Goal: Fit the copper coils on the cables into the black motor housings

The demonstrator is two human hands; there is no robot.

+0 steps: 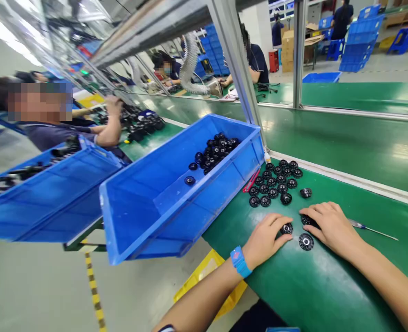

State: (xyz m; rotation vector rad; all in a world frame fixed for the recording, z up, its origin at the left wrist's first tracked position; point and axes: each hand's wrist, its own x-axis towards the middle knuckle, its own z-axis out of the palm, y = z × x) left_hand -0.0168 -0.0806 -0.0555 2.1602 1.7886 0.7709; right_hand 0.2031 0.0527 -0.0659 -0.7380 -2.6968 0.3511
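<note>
On the green workbench, my left hand point(264, 237), with a blue wristband point(240, 261), pinches a black round wheel-like part point(286, 228) between thumb and fingers. My right hand point(330, 226) has its fingers curled around another black part point(308, 221), partly hidden under them. Between and just below the hands lies a flat black disc point(306, 241) with a bright metal centre, touched by neither hand. Beyond them sits a cluster of similar black discs point(272, 182). One part point(305, 192) stands tilted at the cluster's right.
A large blue bin point(190, 226) with loose black parts point(217, 152) stands to the left. A screwdriver point(373, 228) lies right of my right hand, and a red tool point(251, 180) beside the bin. A co-worker point(65, 133) sits at far left. A metal post point(236, 60) rises behind the bin.
</note>
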